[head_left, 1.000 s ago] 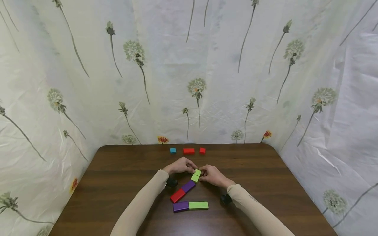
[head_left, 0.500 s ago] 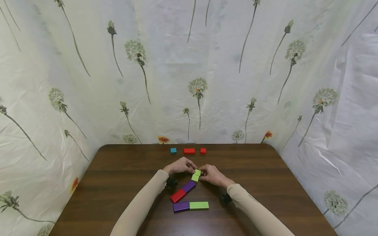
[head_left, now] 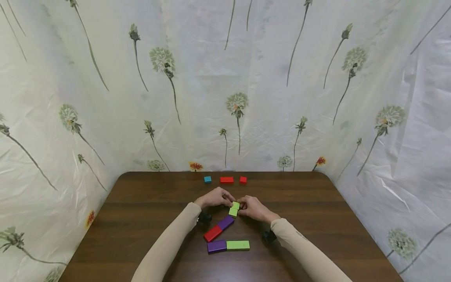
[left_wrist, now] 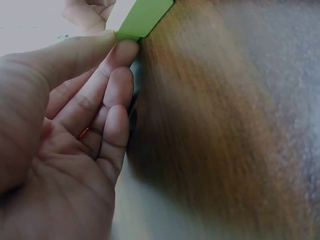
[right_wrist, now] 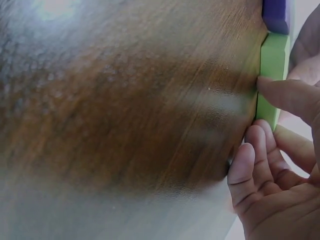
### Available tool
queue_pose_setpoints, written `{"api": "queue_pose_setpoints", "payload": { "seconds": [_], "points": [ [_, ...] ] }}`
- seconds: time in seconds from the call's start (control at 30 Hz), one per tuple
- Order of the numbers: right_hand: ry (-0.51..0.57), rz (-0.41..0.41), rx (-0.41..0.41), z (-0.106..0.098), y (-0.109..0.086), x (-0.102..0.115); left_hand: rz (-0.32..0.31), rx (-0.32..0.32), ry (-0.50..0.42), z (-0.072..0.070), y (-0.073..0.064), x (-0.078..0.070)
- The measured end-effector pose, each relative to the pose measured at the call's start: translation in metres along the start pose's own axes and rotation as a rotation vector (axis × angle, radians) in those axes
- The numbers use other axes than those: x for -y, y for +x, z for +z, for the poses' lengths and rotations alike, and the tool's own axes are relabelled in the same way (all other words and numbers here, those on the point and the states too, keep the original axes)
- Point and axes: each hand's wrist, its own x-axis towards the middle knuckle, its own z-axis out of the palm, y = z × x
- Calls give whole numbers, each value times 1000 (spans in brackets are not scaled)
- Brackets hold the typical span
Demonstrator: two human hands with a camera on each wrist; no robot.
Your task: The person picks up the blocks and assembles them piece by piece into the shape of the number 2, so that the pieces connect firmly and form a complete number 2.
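Two small light-green blocks lie end to end on the dark wooden table, the far block (head_left: pixel 236 205) and the near block (head_left: pixel 233 212). From the left, my left hand (head_left: pixel 217 197) pinches the far block with thumb and index fingertips at its end; the other fingers are curled beneath. My right hand (head_left: pixel 254 208) holds the green pair from the right, its thumb on the side (right_wrist: pixel 272 70) and its index finger by the far end. Just nearer lie a purple block (head_left: pixel 226 223) and a red block (head_left: pixel 213 233), joined in a slanting line.
Closer to me, a purple block (head_left: pixel 216 246) and a long green block (head_left: pixel 237 245) form a row. Along the table's back edge stand a blue block (head_left: pixel 207 179), a long red block (head_left: pixel 227 180) and a small red block (head_left: pixel 243 180). A flowered curtain (head_left: pixel 197 117) hangs behind.
The near green block has turned slightly, so the two green blocks line up more closely. Both hands keep almost the same place and grip.
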Motion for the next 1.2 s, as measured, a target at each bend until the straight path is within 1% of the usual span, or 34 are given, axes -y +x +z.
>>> {"api": "queue_pose_setpoints", "payload": {
  "seconds": [0.2,0.3,0.33,0.43,0.53,0.57,0.67,0.77,0.93,1.0,1.2],
  "points": [
    [10,-5,10,0,-1,-1,3,-8,-11,1,-1,0],
    [34,-43,-1,-1,-3,-1,6,-9,-18,1,-3,0],
    [28,-71,-4,-2,-3,-1,6,-9,-21,1,-3,0],
    [30,-95,-15,-2,-4,0,4,-11,-25,0,-4,-1],
    [13,-75,-3,-2,-3,1,-2,-12,-20,0,-4,-2],
    [19,-46,4,-2,-2,2,-4,-10,-19,0,-4,-2],
    [4,-11,21,-2,-2,3,-11,-4,-19,-1,-5,-3],
    [-2,5,28,-1,-3,3,-13,-2,-22,0,-5,-3],
    [3,21,22,-2,-4,3,-13,-5,-15,0,-5,-4],
    [10,14,15,-2,-5,3,-12,-6,-19,0,-5,-5],
    [17,14,15,-2,-7,3,-14,0,-22,2,-5,-2]
  ]
}}
